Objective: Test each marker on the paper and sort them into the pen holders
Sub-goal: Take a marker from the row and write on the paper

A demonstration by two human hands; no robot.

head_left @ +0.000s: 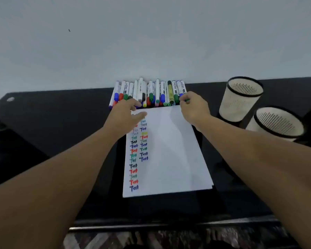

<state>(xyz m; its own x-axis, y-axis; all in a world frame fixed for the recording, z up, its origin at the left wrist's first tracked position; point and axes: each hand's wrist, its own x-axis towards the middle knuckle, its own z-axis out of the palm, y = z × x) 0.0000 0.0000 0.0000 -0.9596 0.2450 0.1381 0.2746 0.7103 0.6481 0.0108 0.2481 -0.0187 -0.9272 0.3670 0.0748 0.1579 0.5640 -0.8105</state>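
White-barrelled markers, mixed caps | left hand spread | right hand pinching green-capped marker

This looks like an office or study desk. A glossy black counter stands against a plain pale wall, carrying markers, paper and two mesh pen holders.
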